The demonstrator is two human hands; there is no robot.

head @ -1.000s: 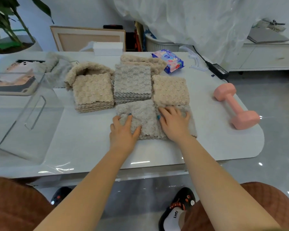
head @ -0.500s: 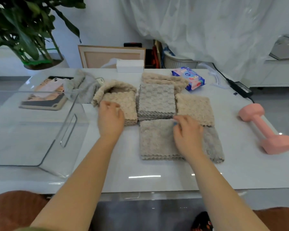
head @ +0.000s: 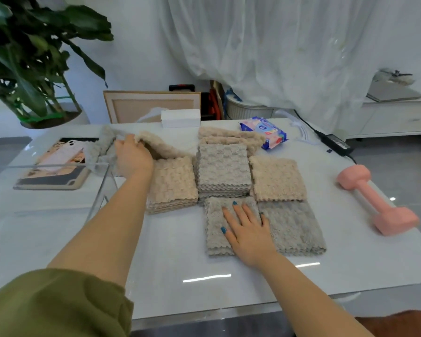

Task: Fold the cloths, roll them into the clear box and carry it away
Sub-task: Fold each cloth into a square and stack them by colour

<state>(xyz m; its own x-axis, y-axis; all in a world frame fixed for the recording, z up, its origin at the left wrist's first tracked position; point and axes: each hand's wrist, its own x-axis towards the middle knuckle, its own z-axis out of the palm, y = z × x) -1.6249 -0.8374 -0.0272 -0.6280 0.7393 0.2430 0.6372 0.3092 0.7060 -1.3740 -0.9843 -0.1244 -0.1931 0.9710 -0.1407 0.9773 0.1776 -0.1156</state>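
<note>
Left hand (head: 133, 155), arm extended, grips loose beige cloth (head: 164, 148); right hand (head: 247, 228) flat on grey cloth (head: 214, 215).

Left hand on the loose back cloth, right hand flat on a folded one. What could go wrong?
1. The left hand grips the loose beige fluffy cloth, whose end lies on the folded beige stack; pulling may drag the stack askew.
2. That arm passes close to the clear plastic box and might knock it.
</note>
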